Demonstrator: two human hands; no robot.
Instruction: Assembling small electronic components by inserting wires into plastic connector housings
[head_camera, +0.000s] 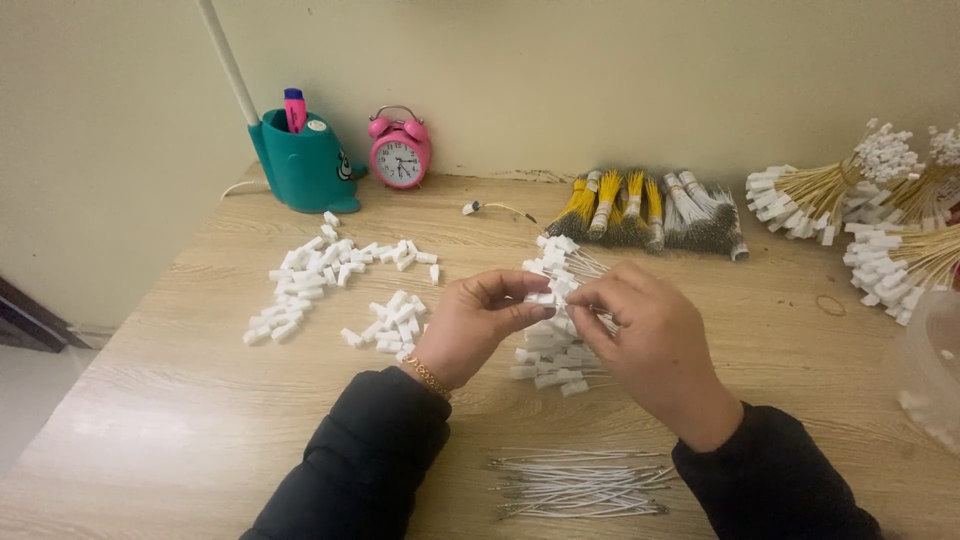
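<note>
My left hand (478, 322) pinches a small white plastic connector (541, 298) between thumb and forefinger. My right hand (645, 335) meets it from the right, fingertips closed on a thin white wire at that connector. Under and behind both hands lies a pile of white wires with connectors fitted (552, 350). Loose white connectors (318, 272) are scattered to the left, with a smaller heap (394, 326) close to my left wrist. A bundle of bare white wires (578, 483) lies near the table's front edge between my black sleeves.
Wooden table (180, 420) against a wall. At the back stand a teal pen holder (302, 165) and a pink alarm clock (400, 150). Yellow and grey wire bundles (650, 212) lie at back centre; finished yellow-wire bunches (880, 220) and a clear container (930, 370) are on the right.
</note>
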